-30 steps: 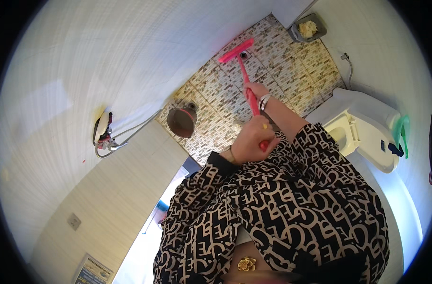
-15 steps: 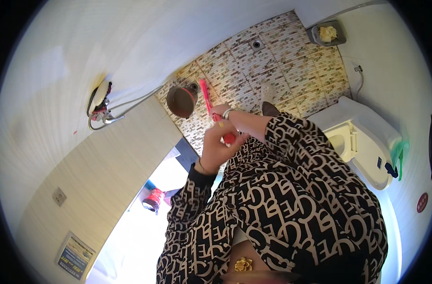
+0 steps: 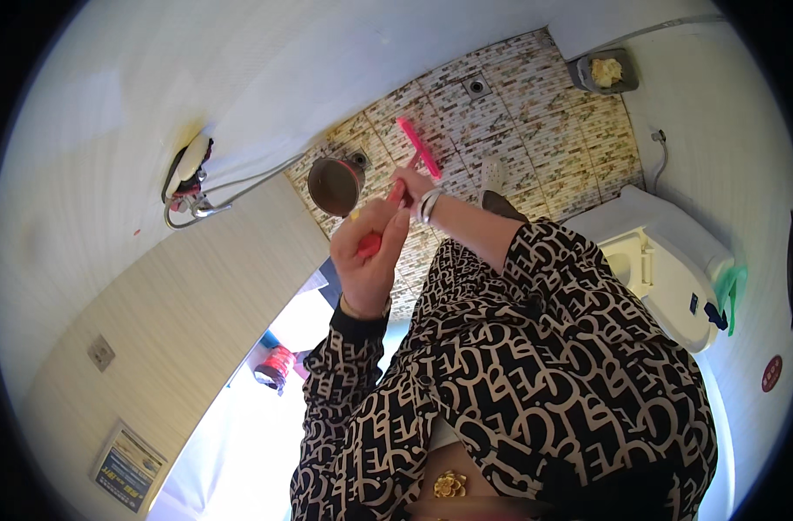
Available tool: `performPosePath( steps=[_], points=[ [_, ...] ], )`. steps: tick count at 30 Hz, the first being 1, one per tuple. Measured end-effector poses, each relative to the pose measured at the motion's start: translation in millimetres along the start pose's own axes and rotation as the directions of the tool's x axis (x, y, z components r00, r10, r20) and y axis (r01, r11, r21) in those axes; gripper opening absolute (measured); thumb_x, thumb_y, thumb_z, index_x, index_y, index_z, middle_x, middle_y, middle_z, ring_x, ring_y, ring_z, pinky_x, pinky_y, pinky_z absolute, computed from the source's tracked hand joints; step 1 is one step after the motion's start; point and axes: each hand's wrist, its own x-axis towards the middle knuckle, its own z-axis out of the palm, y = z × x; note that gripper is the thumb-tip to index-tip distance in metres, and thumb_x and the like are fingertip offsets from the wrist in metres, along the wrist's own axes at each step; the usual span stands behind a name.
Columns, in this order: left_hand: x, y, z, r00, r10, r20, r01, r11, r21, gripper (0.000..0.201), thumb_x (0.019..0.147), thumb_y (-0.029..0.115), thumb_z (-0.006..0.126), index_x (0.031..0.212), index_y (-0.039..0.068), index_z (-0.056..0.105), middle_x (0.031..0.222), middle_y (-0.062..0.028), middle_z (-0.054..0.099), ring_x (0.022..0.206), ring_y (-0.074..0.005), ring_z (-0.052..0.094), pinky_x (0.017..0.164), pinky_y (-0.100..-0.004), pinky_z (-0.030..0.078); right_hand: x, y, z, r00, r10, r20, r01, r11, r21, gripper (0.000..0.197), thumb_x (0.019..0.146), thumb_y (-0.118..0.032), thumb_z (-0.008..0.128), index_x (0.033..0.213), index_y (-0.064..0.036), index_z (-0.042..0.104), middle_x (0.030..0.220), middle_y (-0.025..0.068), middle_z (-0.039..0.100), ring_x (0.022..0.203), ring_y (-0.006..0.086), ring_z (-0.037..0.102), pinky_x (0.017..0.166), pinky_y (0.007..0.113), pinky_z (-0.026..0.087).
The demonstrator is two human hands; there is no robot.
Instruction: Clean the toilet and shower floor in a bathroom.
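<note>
A floor squeegee with a pink head point(image 3: 419, 148) slants across in front of me, its bar down at the tiled floor. My left hand point(image 3: 368, 252) is wrapped round the top end of its red handle. Farther down the handle, my right hand point(image 3: 411, 186) grips it too, a white band round that wrist. Left of the squeegee head stands a dark bucket point(image 3: 317, 178) with a red edge, close to my right hand but apart from it.
Floor drains point(image 3: 476, 86) are set in the brown patterned tiles point(image 3: 535, 113). A grey waste bin point(image 3: 630, 84) with crumpled paper stands in the far right corner. The toilet point(image 3: 683, 300) is on my right. A shower fitting point(image 3: 191, 207) with a hose hangs on the left wall.
The squeegee head has swung right, away from the bucket, and its bar has turned. My left hand has moved left with the handle's top; my right hand has shifted slightly farther away.
</note>
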Motion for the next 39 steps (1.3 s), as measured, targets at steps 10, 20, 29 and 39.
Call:
performPosePath(
  steps=[10,20,29,39],
  points=[
    [39.6,-14.9,12.2,0.997,-0.025,0.069,0.024,0.999,0.023,0.018,0.083,0.000,0.062,0.068,-0.003,0.053,0.064,-0.0034,0.051,0.062,-0.0093,0.045,0.060,-0.0238,0.037,81.6,-26.1,-6.7,0.991,-0.128,0.034,0.129,0.991,-0.032,0.013,0.067,-0.012,0.058,0.061,-0.0121,0.047,0.052,0.0034,0.047,0.037,0.0150,0.042,0.031,0.027,0.030],
    [38.6,4.7,25.4,0.992,0.071,0.102,-0.063,0.995,-0.084,0.021,0.082,-0.007,0.059,0.065,-0.003,0.047,0.067,-0.0055,0.054,0.064,-0.0124,0.048,0.062,-0.0252,0.038,-13.8,-90.0,2.0,0.960,-0.254,-0.120,0.228,0.954,-0.196,0.010,0.065,-0.008,0.057,0.060,-0.0026,0.050,0.051,0.0117,0.051,0.036,0.0183,0.043,0.030,0.029,0.030],
    [54.7,13.1,37.7,0.988,0.029,0.154,-0.062,0.974,0.216,0.021,0.085,-0.001,0.059,0.066,-0.002,0.049,0.062,0.0005,0.047,0.058,-0.0073,0.039,0.054,-0.0230,0.032,19.1,-73.1,12.9,0.993,-0.109,-0.042,0.104,0.988,-0.111,0.010,0.067,-0.005,0.056,0.063,-0.0061,0.047,0.053,0.0080,0.048,0.041,0.0167,0.045,0.031,0.029,0.031],
    [77.2,-1.2,52.9,0.997,0.062,0.041,-0.052,0.977,-0.208,0.019,0.088,0.001,0.051,0.069,-0.003,0.052,0.071,-0.0022,0.053,0.067,-0.0079,0.045,0.062,-0.0229,0.035,-30.3,-155.9,17.2,0.964,-0.250,-0.094,0.192,0.893,-0.407,0.013,0.070,-0.005,0.053,0.060,-0.0054,0.044,0.050,0.0075,0.045,0.034,0.0176,0.043,0.029,0.031,0.031]
  ],
)
